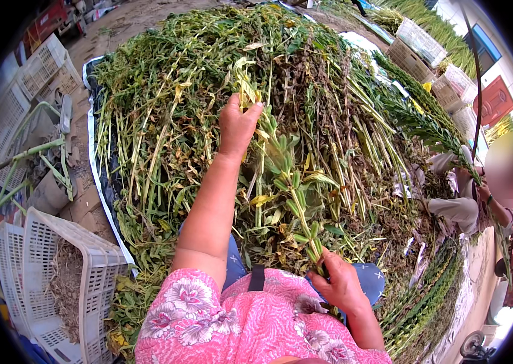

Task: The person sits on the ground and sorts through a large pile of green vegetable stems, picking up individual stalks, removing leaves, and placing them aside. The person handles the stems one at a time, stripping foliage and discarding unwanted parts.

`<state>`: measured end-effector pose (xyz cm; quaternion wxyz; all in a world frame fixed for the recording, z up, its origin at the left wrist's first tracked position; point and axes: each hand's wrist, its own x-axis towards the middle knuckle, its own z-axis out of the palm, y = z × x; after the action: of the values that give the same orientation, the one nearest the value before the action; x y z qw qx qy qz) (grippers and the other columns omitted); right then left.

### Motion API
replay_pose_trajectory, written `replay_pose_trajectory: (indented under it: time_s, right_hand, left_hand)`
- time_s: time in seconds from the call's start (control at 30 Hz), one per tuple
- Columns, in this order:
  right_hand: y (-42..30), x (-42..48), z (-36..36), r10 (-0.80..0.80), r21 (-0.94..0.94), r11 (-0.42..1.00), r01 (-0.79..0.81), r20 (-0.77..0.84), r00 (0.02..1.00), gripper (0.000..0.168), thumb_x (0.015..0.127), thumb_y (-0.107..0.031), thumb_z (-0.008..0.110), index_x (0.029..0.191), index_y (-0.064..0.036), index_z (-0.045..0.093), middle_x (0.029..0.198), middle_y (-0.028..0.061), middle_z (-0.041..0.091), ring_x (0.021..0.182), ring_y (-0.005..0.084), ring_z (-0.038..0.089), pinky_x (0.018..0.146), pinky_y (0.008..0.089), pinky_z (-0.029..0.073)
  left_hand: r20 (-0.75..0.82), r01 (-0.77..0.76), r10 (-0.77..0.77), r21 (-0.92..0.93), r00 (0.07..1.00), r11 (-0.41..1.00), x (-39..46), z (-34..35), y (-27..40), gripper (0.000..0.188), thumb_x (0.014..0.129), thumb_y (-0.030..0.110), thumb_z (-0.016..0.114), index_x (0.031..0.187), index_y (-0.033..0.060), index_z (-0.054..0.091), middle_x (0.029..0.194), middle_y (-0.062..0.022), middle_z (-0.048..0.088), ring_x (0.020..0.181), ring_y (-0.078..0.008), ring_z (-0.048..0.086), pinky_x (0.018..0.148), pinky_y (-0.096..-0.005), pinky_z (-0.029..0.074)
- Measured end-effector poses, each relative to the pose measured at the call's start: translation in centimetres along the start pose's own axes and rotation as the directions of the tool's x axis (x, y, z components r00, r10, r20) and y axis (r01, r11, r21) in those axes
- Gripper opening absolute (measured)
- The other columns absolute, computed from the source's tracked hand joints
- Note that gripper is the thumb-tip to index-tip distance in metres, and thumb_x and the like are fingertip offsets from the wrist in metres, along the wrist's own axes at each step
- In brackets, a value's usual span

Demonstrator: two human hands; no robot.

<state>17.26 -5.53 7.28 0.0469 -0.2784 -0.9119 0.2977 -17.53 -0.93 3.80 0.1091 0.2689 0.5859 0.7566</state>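
A green sesame stalk (299, 211), set with plump pods, slants across the space in front of me. My right hand (340, 282) grips it at its lower part, close to my lap. Farther out, my left hand (238, 123) pinches yellowed leaves (247, 86) by the upper part of the same stalk. Whether those leaves are still attached cannot be made out. Beneath both hands spreads a broad heap of cut stalks and leaves (193, 113), green, yellow and dried brown.
White plastic crates (86, 282) stand at left, one holding dry debris, beside a green metal frame (52, 150). A seated person (461, 195) at right handles long leafy stalks. More podded stalks (424, 295) lie at lower right. Further crates (420, 43) line the far right.
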Motion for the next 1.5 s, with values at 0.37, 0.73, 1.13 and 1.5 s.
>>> replay_pose_trajectory:
  time_s: [0.37, 0.73, 1.13, 1.5]
  right_hand:
    - [0.8, 0.0, 0.0, 0.065, 0.075, 0.996, -0.056, -0.125, 0.990, 0.054, 0.073, -0.014, 0.068, 0.123, -0.005, 0.049, 0.088, 0.0168, 0.060, 0.077, 0.0331, 0.061, 0.067, 0.0379, 0.049]
    - [0.4, -0.4, 0.0, -0.019, 0.060, 0.998, 0.020, -0.013, 1.000, 0.060, 0.073, -0.013, 0.067, 0.129, -0.009, 0.043, 0.085, 0.0142, 0.059, 0.071, 0.0321, 0.060, 0.062, 0.0384, 0.049]
    - [-0.3, -0.1, 0.8, -0.092, -0.091, 0.992, 0.090, -0.017, 0.996, 0.058, 0.072, -0.015, 0.066, 0.126, -0.006, 0.046, 0.084, 0.0139, 0.059, 0.067, 0.0319, 0.060, 0.059, 0.0395, 0.050]
    - [-0.2, -0.1, 1.0, -0.109, -0.136, 0.984, 0.114, 0.045, 0.993, 0.058, 0.073, -0.018, 0.066, 0.126, -0.005, 0.045, 0.084, 0.0142, 0.059, 0.063, 0.0327, 0.060, 0.056, 0.0406, 0.049]
  left_hand:
    - [0.367, -0.679, 0.587, 0.209, 0.721, 0.704, -3.0, 1.5, 3.0, 0.016, 0.088, 0.011, 0.057, 0.079, 0.0041, 0.046, 0.073, -0.0056, 0.049, 0.061, -0.0186, 0.051, 0.055, -0.0310, 0.041]
    - [-0.011, 0.189, -0.217, -0.441, 0.976, 0.877, 1.9, -2.9, 0.5, 0.014, 0.093, 0.013, 0.050, 0.100, 0.0066, 0.060, 0.070, 0.0031, 0.052, 0.047, -0.0017, 0.041, 0.038, -0.0167, 0.030]
    - [-0.279, 0.055, -0.209, -0.474, 0.937, 0.879, 2.5, -3.8, 1.0, 0.020, 0.089, 0.012, 0.048, 0.109, 0.0118, 0.048, 0.067, 0.0010, 0.052, 0.048, -0.0048, 0.044, 0.037, -0.0188, 0.030]
    - [-0.268, 0.201, -0.211, -0.067, 0.940, 0.977, 3.3, -5.9, -1.1, 0.062, 0.076, 0.033, 0.073, 0.123, 0.0052, 0.044, 0.111, -0.0164, 0.047, 0.095, -0.0204, 0.052, 0.079, -0.0325, 0.047]
